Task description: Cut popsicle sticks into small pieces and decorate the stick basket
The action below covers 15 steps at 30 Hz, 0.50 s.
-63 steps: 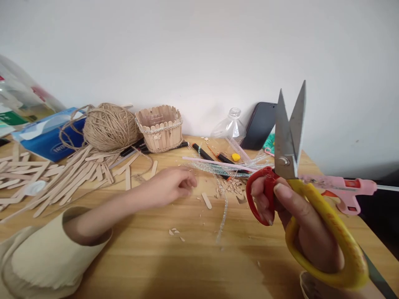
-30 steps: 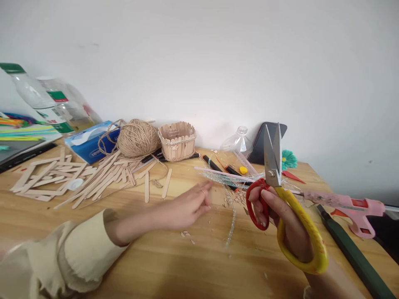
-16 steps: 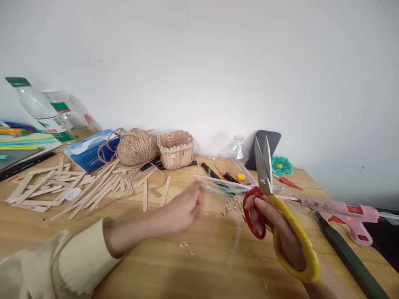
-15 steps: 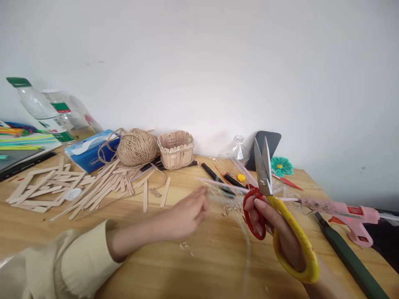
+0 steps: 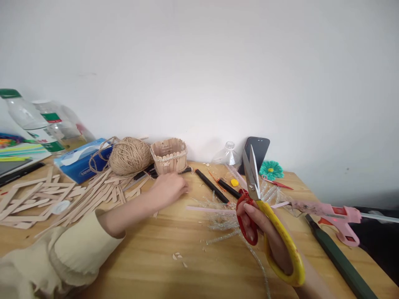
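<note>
Scissors (image 5: pixel 254 191) with one red and one yellow handle are gripped in my right hand (image 5: pixel 268 228), their slightly parted blades pointing up. By that hand runs a thin pale pink strip (image 5: pixel 210 209); whether my fingers pinch it too is unclear. Glittery silver tinsel strands (image 5: pixel 222 226) spread out to the left of the red handle. My left hand (image 5: pixel 170 189) is in front of the small craft-stick basket (image 5: pixel 170 155), palm down and slightly blurred. Its fingertips are mostly hidden, so I cannot see if anything is in them.
Loose craft sticks (image 5: pixel 34 203), a twine ball (image 5: pixel 131 155), a blue tissue pack (image 5: pixel 82 162) and bottles (image 5: pixel 28 118) fill the left. Black pens (image 5: pixel 212 186) and a phone (image 5: pixel 255 151) lie behind the scissors. A pink glue gun (image 5: pixel 336 214) is at the right.
My left hand has moved left, away from the pink strip and tinsel, to the front of the basket. My right hand still holds the scissors upright. The view has shifted slightly.
</note>
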Available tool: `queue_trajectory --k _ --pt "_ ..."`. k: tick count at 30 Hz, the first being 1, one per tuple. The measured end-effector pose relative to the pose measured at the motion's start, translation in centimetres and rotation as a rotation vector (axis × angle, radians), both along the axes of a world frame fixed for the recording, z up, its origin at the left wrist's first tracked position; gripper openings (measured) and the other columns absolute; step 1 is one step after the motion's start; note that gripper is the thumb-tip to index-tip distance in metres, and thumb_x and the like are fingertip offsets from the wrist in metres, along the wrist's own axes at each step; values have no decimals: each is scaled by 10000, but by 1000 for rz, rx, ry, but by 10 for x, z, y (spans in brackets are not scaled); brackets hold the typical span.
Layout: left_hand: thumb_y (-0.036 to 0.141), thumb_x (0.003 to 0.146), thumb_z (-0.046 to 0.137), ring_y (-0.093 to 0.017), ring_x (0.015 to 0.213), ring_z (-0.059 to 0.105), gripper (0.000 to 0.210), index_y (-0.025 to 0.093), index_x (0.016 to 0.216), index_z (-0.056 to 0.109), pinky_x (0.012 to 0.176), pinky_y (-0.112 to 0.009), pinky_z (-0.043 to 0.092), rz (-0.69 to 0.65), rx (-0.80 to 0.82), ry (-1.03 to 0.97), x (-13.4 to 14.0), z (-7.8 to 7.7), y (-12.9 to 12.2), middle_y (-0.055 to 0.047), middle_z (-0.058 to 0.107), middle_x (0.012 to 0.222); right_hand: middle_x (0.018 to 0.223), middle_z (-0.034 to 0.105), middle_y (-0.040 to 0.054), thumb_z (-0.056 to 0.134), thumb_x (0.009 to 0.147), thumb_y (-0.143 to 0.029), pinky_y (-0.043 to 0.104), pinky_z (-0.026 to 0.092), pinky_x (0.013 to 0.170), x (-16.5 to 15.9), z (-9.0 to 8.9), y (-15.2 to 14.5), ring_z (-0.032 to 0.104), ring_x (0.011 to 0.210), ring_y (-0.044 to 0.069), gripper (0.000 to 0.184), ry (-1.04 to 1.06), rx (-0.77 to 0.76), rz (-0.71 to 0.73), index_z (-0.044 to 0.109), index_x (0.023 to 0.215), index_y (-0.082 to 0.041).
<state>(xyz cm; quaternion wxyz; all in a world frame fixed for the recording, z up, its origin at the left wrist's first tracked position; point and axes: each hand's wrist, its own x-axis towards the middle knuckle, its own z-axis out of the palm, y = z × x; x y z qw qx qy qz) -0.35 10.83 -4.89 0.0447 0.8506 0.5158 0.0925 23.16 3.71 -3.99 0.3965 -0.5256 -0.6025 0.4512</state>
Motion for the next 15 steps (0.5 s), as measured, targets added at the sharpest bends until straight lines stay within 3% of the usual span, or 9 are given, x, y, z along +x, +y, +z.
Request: queue_trajectory --k 5,9,15 --pt "94 835 492 -235 838 618 166 100 919 636 676 -341 489 2 5 206 18 -3 18 -138 642 930 419 418 -54 435 831 -566 274 324 501 0 1 0 405 414 111 445 -27 -18 23 426 566 -209" --pt "286 859 538 -207 923 592 305 133 1122 532 774 -401 507 -13 -34 291 33 -13 32 -97 574 1110 409 405 -56 445 820 -568 277 331 517 -2 3 -1 416 439 123 428 -7 -12 27 424 575 -217" --pt "139 831 510 -217 802 641 171 157 915 659 675 -325 504 -100 7 266 17 -12 25 -69 675 875 394 400 -70 460 803 -584 260 313 477 -1 1 1 379 405 110 413 0 -29 0 455 628 -210"
